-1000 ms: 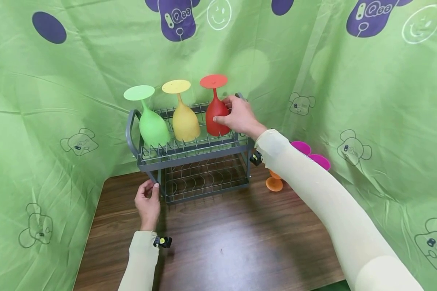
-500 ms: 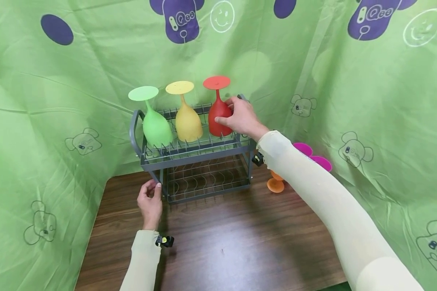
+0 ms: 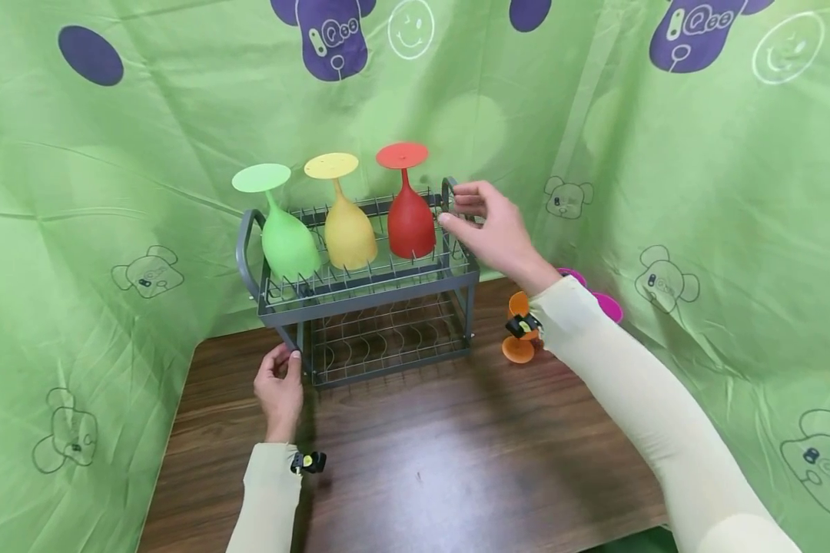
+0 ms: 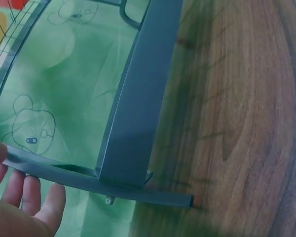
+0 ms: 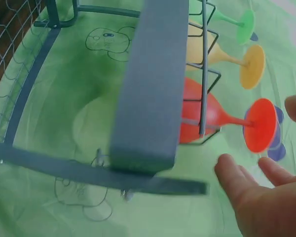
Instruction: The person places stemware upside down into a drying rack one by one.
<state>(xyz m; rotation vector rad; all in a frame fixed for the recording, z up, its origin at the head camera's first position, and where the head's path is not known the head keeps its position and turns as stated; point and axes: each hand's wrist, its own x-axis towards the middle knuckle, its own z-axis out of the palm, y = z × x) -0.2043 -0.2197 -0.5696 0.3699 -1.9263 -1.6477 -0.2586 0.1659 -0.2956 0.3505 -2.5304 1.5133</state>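
A dark grey two-tier dish rack (image 3: 366, 299) stands on the table. On its top tier a green goblet (image 3: 289, 246), a yellow goblet (image 3: 350, 234) and a red goblet (image 3: 411, 223) sit upside down in a row, feet up. My left hand (image 3: 279, 395) holds the rack's left front upright low down; the left wrist view has thumb and fingers on either side of that bar (image 4: 64, 175). To the right of the red goblet, my right hand (image 3: 498, 230) hovers near the rack's right handle, fingers extended and holding nothing. A gap between right fingers and red goblet shows in the right wrist view.
Right of the rack, orange goblets (image 3: 519, 349) and magenta cups (image 3: 607, 307) stand partly behind my right forearm. The brown wooden table (image 3: 415, 461) extends in front. A green printed curtain (image 3: 526, 138) closes off the back and sides.
My right hand has let go of the red goblet and moved right, away from it. The red goblet stays on the top tier. The left hand keeps its hold on the rack.
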